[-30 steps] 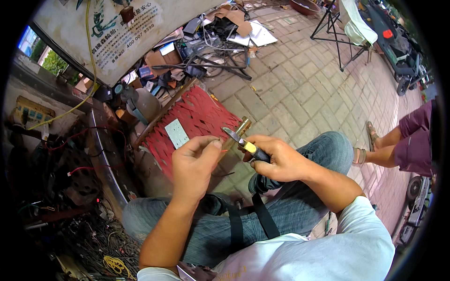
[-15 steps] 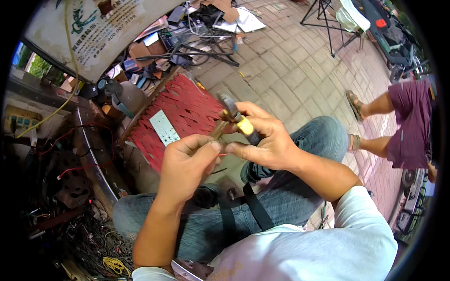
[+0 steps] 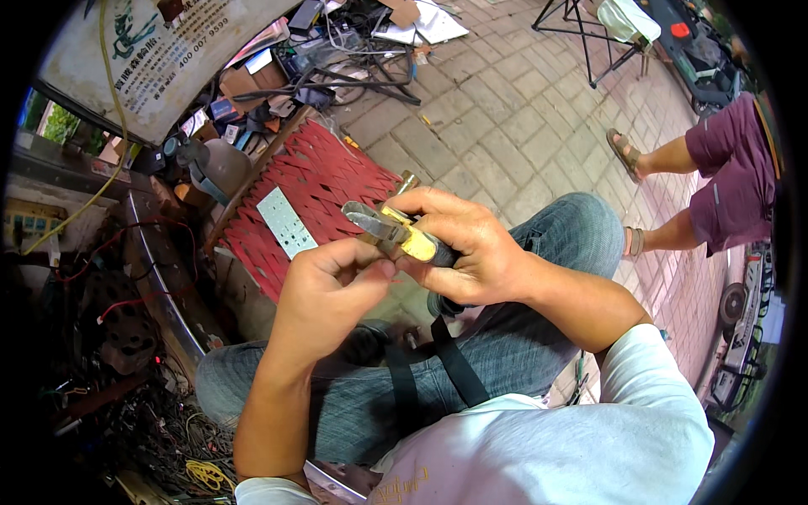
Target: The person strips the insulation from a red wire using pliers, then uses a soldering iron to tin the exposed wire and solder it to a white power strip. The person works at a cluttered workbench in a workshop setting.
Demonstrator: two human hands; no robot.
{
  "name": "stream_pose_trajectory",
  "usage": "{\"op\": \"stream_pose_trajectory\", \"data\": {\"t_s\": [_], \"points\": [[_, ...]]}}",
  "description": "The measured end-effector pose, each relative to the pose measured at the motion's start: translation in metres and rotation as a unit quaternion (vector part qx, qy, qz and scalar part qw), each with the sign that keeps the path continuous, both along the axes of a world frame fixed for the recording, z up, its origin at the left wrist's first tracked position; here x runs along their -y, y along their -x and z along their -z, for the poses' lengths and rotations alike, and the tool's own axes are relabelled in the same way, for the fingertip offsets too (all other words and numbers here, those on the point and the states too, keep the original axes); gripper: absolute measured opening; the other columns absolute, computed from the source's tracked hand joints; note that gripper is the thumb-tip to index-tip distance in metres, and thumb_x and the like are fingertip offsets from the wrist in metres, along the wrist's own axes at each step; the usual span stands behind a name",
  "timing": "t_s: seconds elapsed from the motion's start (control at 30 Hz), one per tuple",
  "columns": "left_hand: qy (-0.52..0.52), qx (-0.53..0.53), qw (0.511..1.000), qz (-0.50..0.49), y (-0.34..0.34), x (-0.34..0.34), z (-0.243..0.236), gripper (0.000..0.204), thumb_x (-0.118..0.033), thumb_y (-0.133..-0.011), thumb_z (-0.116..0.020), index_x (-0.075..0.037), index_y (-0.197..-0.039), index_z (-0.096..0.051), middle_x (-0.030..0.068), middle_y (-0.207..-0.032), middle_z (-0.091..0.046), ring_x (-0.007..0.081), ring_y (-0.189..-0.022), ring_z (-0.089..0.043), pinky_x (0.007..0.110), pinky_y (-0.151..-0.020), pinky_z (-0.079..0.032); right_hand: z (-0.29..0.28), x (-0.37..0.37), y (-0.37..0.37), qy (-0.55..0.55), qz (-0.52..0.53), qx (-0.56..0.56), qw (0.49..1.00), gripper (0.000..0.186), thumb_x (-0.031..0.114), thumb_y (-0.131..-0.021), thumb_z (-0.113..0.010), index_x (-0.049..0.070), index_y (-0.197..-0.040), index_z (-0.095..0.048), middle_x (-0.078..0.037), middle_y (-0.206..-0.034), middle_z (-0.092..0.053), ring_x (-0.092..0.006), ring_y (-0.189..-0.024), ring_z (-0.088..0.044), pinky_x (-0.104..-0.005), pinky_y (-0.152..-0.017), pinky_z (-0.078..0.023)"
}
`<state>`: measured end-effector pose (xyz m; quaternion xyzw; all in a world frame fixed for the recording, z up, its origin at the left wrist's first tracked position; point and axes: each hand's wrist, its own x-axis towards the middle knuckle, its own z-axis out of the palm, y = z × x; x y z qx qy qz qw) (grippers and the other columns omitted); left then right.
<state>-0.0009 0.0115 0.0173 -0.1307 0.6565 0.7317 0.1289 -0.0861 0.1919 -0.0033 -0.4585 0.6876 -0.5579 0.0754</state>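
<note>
My left hand (image 3: 328, 295) is pinched at its thumb and index finger on what looks like a thin red wire (image 3: 396, 279). My right hand (image 3: 463, 257) grips pliers with yellow-and-black handles (image 3: 418, 244), their metal jaws pointing left over my left fingertips; the jaw tips' contact with the wire cannot be made out. Beyond my hands is a low stool with a red woven strap seat (image 3: 328, 168), carrying a pale perforated plate (image 3: 283, 217). My jeans-clad legs (image 3: 564, 227) lie beneath my forearms.
Cluttered scrap (image 3: 303, 80), a signboard (image 3: 143, 59) and a jug (image 3: 219, 168) stand beyond. Tangled cables (image 3: 194, 421) fill the lower left. A person in purple shorts (image 3: 724, 202) is at my right, near a folding chair (image 3: 589, 42) and wheeled equipment (image 3: 736, 311) on brick paving (image 3: 513, 101).
My hands have shifted left and come closer together, with the pliers turning more horizontal. The view has shifted. The person at right has changed leg position and shows higher in view.
</note>
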Motion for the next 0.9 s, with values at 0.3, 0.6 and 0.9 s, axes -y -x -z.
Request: {"op": "stream_pose_trajectory", "data": {"t_s": [0.3, 0.6, 0.9], "points": [[0.015, -0.055, 0.998, -0.025, -0.001, -0.006, 0.010, 0.010, -0.001, -0.081, -0.064, 0.002, -0.089, -0.059, -0.0014, -0.083, -0.059, 0.0041, -0.075, -0.053, 0.020, -0.066, -0.044, -0.004, 0.002, 0.001, -0.025, -0.002, 0.037, 0.999, 0.022, 0.001, -0.072, -0.065, -0.004, -0.093, -0.061, -0.017, -0.101, -0.059, -0.0327, -0.092, -0.060, -0.0367, -0.080, -0.048], [-0.018, -0.013, 0.999, -0.035, -0.001, -0.003, 0.003, 0.007, -0.003, -0.082, -0.064, 0.001, -0.086, -0.060, -0.0027, -0.074, -0.057, 0.0016, -0.065, -0.049, 0.018, -0.056, -0.038, -0.006, 0.001, 0.002, -0.069, 0.010, 0.202, 0.977, 0.016, 0.009, -0.082, -0.061, -0.004, -0.092, -0.061, -0.011, -0.090, -0.059, -0.0202, -0.082, -0.058, -0.0331, -0.074, -0.046], [-0.055, 0.013, 0.998, -0.037, 0.001, -0.001, 0.002, 0.009, -0.007, -0.084, -0.061, 0.001, -0.082, -0.064, -0.0011, -0.067, -0.058, 0.0026, -0.054, -0.046, 0.019, -0.047, -0.035, -0.004, -0.004, 0.004, 0.004, 0.023, -0.014, 1.000, 0.026, -0.003, -0.071, -0.067, -0.002, -0.097, -0.062, -0.017, -0.117, -0.055, -0.0281, -0.102, -0.059, -0.0347, -0.082, -0.048]]}}
